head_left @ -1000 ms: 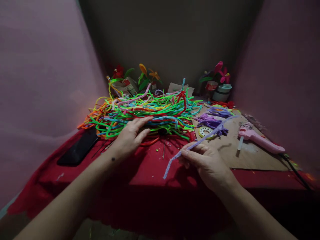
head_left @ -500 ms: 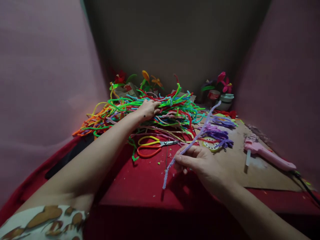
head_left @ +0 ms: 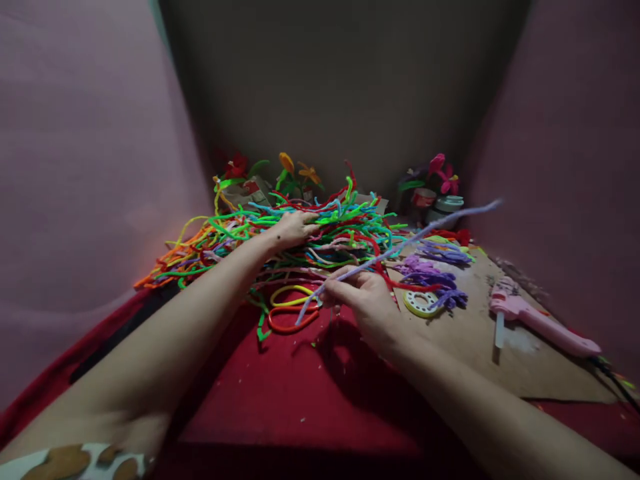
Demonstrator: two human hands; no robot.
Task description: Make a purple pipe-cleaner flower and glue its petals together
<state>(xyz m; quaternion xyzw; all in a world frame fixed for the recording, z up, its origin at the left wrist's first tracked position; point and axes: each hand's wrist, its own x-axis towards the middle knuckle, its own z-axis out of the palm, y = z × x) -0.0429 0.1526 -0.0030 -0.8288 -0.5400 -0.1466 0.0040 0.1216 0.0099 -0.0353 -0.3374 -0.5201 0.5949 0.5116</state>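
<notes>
My right hand (head_left: 363, 297) is closed in a pinch on a lilac pipe cleaner (head_left: 415, 238), which slants up to the right with its short end sticking out at lower left. My left hand (head_left: 296, 229) rests on a tangled pile of pipe cleaners (head_left: 240, 227) in green, blue, red, orange and other colours. Its fingers reach out over the strands, a little apart, and I see nothing gripped in them. Below the pile lie scissors (head_left: 295, 327) with a yellow and a red handle loop; their blades are mostly hidden behind my right hand.
On cardboard (head_left: 475, 353) at right lie a pink glue gun (head_left: 545, 323), a yellow-rimmed disc with holes (head_left: 420, 303) and purple pipe-cleaner bundles (head_left: 440, 277). Pipe-cleaner flowers (head_left: 443, 173) and a lidded jar (head_left: 445, 208) stand behind. A red cloth (head_left: 270, 400) covers the table.
My right hand has moved left and up, over the scissors' blades, and the lilac pipe cleaner now leans further to the right. My left hand stays on the pile. The view has shifted slightly.
</notes>
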